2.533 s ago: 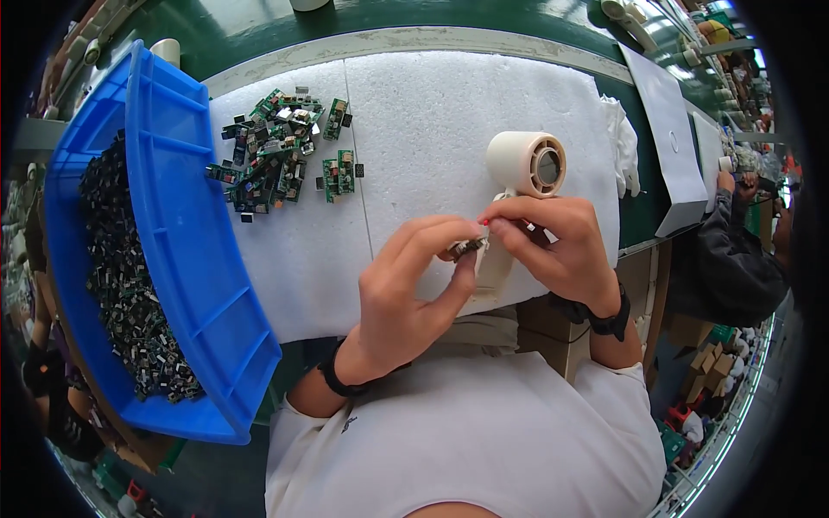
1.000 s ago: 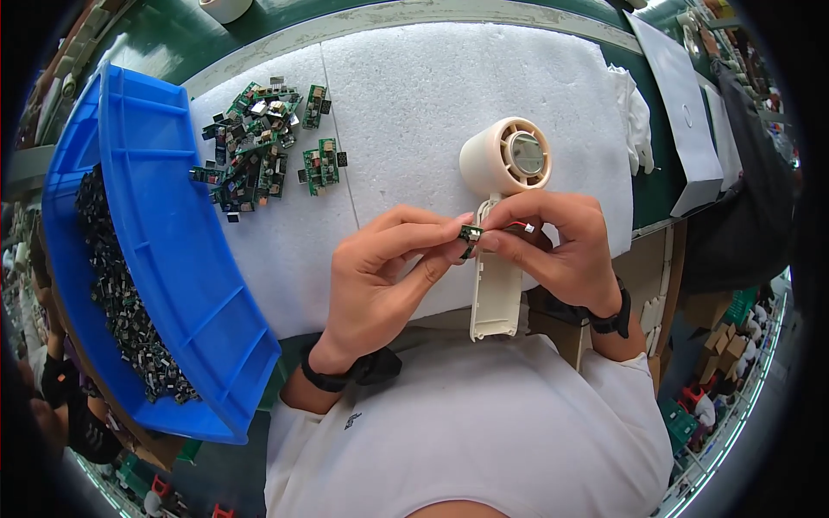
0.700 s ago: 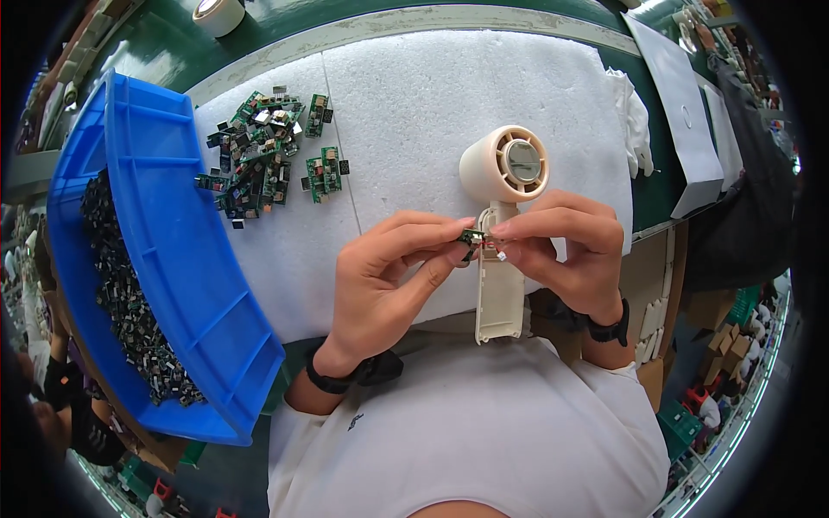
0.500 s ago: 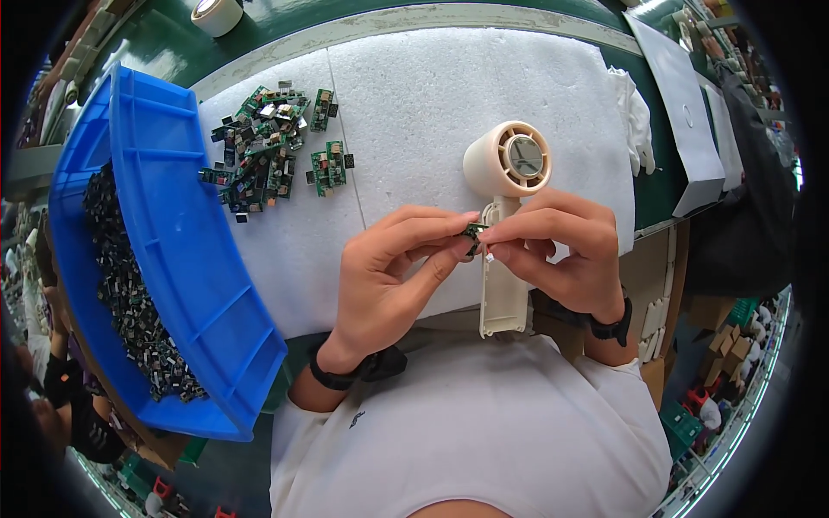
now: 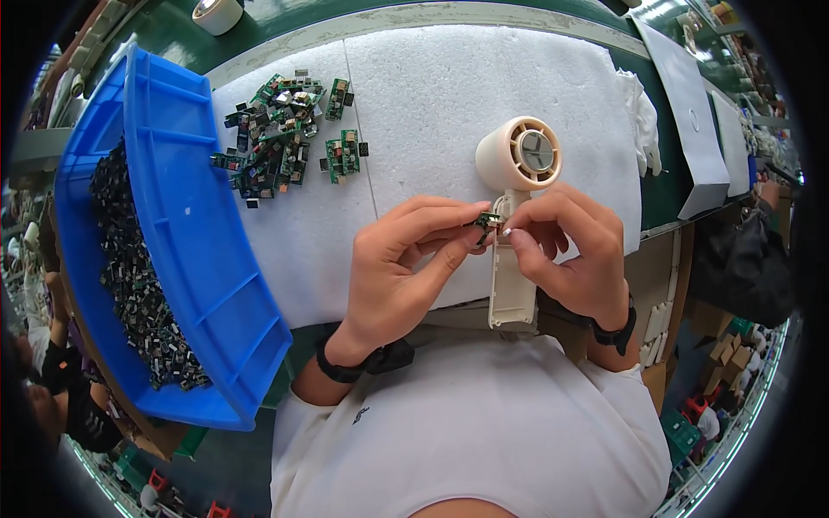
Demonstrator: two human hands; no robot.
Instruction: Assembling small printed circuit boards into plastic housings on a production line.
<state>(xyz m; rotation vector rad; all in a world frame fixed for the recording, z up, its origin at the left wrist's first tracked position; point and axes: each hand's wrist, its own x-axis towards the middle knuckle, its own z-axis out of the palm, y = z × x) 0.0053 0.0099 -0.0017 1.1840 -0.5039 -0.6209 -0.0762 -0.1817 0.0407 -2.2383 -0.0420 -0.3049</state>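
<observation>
Between the thumb and fingertips of my left hand (image 5: pixel 401 263) is a small green circuit board (image 5: pixel 489 221). Close beside it, the thumb and forefinger of my right hand (image 5: pixel 580 250) pinch a small white connector (image 5: pixel 507 231); any wire on it is too fine to make out. Just beneath both hands lies a cream handheld fan (image 5: pixel 501 155), its round head pointing away from me. The fan's long handle shell (image 5: pixel 515 289) is open toward me and reaches over the near edge of the foam sheet. My fingers partly cover the upper handle.
A heap of green circuit boards (image 5: pixel 281 129) lies on the white foam sheet (image 5: pixel 423 95), with two boards apart from it. At left, a tilted blue bin (image 5: pixel 194 216) holds many dark small parts (image 5: pixel 142 285). A white glove (image 5: pixel 637 121) and tape roll (image 5: pixel 218 15) lie farther off.
My right fingertips have drawn slightly away from the circuit board, and the white connector now shows at their tips. The whole view has shifted a little.
</observation>
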